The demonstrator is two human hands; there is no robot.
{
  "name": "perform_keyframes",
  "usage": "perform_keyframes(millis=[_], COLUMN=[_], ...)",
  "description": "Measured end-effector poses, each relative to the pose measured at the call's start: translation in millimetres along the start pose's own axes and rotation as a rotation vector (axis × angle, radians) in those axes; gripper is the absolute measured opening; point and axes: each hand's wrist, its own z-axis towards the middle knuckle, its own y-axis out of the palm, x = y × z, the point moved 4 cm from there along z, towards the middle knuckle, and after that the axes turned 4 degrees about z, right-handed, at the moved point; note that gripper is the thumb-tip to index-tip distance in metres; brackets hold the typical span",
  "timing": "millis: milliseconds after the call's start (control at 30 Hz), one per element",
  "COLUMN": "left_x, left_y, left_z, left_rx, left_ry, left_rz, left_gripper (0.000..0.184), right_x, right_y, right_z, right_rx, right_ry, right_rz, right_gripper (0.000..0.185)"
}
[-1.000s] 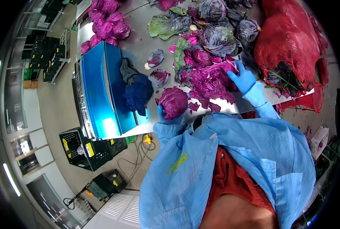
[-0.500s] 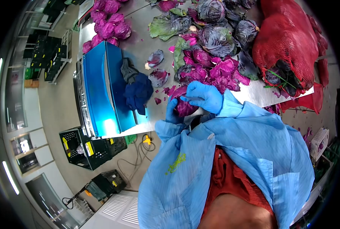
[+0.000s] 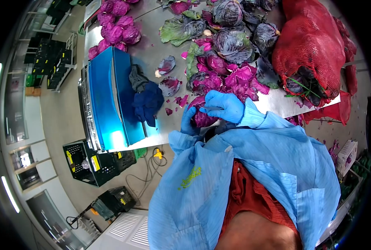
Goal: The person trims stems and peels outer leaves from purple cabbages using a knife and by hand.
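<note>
A red cabbage head [image 3: 203, 118] is at the front edge of the metal table [image 3: 168, 125]. My left hand [image 3: 190, 121], in a blue glove, grips it from its left side. My right hand [image 3: 225, 106], also gloved, is closed on a small knife [image 3: 211, 108] whose thin blade lies over the top of the cabbage. Torn purple leaves [image 3: 240, 79] form a pile just beyond my hands. Small leaf scraps [image 3: 181, 100] lie to the left of the cabbage.
Peeled cabbages [image 3: 121, 33] sit at the back left, near a blue box [image 3: 106, 98] with a dark blue cloth [image 3: 148, 102] beside it. Unpeeled cabbages [image 3: 234, 45] stand behind the leaf pile. A red net sack [image 3: 310, 50] occupies the right side. Black crates [image 3: 83, 162] are on the floor.
My right hand has come from the leaf pile on the right to the cabbage. My left hand and the cabbage have shifted slightly right. More scraps lie left of the cabbage.
</note>
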Motion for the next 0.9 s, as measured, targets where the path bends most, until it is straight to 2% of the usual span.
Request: perform_keyframes(millis=[100,300,400,533,633,900], left_x=[1,-2,-4,-18,-23,-25], left_y=[5,6,6,-6,-8,-12], left_z=[-1,-2,0,1,-6,-9], left_rx=[-0.011,0.096,0.051,0.117,0.195,0.213], left_ry=[-0.035,-0.016,-0.029,-0.084,-0.09,-0.135], left_rz=[0.002,0.013,0.008,-0.041,-0.013,0.052], left_gripper=[0.047,0.049,0.049,0.044,0.042,0.044], right_x=[-2,4,2,-2,0,14], right_y=[-1,-2,-3,-5,-3,5], right_z=[-2,-10,-11,-14,-17,-31], right_rx=[0.016,-0.037,-0.073,-0.093,-0.145,-0.092], right_ry=[0.059,0.13,0.139,0.132,0.232,0.169], right_rz=[0.025,-0.029,-0.053,-0.072,-0.124,-0.121], right_gripper=[0.033,0.034,0.032,0.03,0.029,0.027])
